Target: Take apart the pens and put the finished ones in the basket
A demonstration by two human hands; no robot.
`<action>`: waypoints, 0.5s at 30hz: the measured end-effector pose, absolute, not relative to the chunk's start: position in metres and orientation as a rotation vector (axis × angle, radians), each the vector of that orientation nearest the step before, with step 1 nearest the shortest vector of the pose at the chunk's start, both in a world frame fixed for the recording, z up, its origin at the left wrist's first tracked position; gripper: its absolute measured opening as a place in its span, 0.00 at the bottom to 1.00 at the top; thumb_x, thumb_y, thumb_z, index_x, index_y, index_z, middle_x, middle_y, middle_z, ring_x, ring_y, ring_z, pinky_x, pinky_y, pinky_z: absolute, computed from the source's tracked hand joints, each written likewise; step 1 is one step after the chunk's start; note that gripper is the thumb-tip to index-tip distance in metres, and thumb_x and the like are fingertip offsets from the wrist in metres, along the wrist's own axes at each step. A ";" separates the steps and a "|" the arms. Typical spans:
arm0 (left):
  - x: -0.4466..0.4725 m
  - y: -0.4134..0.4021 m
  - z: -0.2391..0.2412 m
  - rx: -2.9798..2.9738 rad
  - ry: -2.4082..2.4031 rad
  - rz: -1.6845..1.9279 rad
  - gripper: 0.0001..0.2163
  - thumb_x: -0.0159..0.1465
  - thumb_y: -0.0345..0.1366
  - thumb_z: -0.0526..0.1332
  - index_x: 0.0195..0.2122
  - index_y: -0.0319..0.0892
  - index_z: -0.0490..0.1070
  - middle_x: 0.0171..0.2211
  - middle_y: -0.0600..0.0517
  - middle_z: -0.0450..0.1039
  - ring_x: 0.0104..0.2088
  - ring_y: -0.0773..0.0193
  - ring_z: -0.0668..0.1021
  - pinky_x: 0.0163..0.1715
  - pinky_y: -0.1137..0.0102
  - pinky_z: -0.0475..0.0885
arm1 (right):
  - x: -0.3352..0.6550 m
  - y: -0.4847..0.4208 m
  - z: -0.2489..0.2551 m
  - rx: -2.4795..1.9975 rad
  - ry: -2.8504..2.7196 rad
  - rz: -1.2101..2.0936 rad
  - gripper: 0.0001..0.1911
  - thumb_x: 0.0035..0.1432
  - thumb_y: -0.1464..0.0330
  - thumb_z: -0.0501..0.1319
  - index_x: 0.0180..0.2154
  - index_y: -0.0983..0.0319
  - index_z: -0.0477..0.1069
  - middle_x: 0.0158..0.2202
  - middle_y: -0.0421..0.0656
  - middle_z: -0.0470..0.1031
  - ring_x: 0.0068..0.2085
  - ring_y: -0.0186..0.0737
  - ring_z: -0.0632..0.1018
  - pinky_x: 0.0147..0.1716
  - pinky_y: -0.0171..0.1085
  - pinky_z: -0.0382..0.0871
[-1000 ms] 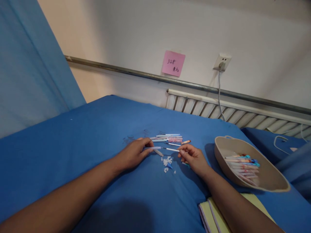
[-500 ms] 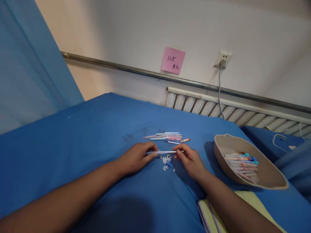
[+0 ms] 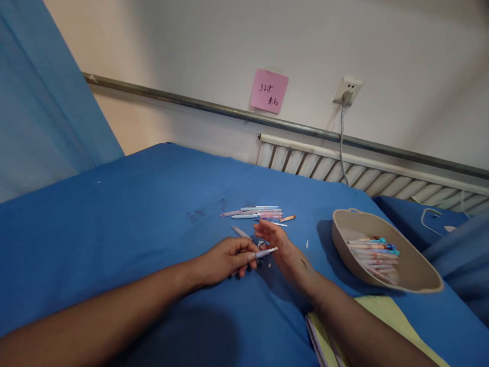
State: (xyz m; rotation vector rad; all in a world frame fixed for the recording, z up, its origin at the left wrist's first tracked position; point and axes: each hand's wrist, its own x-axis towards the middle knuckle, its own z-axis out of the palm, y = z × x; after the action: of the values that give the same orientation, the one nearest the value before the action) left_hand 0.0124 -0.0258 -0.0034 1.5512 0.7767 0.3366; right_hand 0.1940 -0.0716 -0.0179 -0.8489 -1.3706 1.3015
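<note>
My left hand is closed around a thin pale pen, whose tip points right toward my right palm. My right hand is open, fingers stretched out, holding nothing, just right of the pen's tip. A loose grey pen part lies on the blue sheet just beyond my left hand. Farther back lies a small group of pens with an orange cap at its right. Small white bits are mostly hidden under my hands.
A beige oval basket with several coloured pens stands at the right. A yellow notebook lies at the near right under my forearm. A radiator, a wall socket with cable and a pink note are behind.
My right hand has let go of the pen and opened. My left hand has drawn the pen nearer and now holds it alone. The camera has shifted slightly.
</note>
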 end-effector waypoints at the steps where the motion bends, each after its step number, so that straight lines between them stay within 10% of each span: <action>1: 0.012 -0.025 -0.004 1.530 0.775 0.331 0.12 0.60 0.44 0.58 0.36 0.39 0.69 0.28 0.55 0.71 0.21 0.73 0.68 0.20 0.77 0.61 | 0.194 -0.071 -0.017 -0.835 -1.317 1.328 0.31 0.58 0.44 0.46 0.56 0.51 0.61 0.59 0.46 0.62 0.59 0.48 0.64 0.54 0.48 0.61; 7: 0.009 -0.019 -0.007 1.384 0.739 0.381 0.15 0.59 0.46 0.61 0.37 0.38 0.69 0.29 0.53 0.71 0.23 0.72 0.70 0.21 0.76 0.64 | 0.204 -0.063 -0.002 -0.912 -1.130 1.303 0.36 0.58 0.42 0.38 0.51 0.57 0.65 0.56 0.48 0.66 0.56 0.47 0.68 0.48 0.45 0.66; 15: 0.000 -0.001 -0.005 1.095 0.773 0.560 0.11 0.60 0.42 0.63 0.36 0.38 0.70 0.29 0.52 0.70 0.26 0.71 0.71 0.25 0.74 0.65 | 0.264 -0.034 -0.010 -1.409 -1.047 0.682 0.17 0.53 0.53 0.57 0.32 0.61 0.69 0.24 0.40 0.70 0.22 0.34 0.68 0.23 0.33 0.58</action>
State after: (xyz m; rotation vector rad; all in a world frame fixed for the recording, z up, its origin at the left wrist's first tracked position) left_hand 0.0002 -0.0011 -0.0053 1.0952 0.7726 0.5596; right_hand 0.2640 -0.0340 -0.0105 -1.4086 -1.0468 0.6817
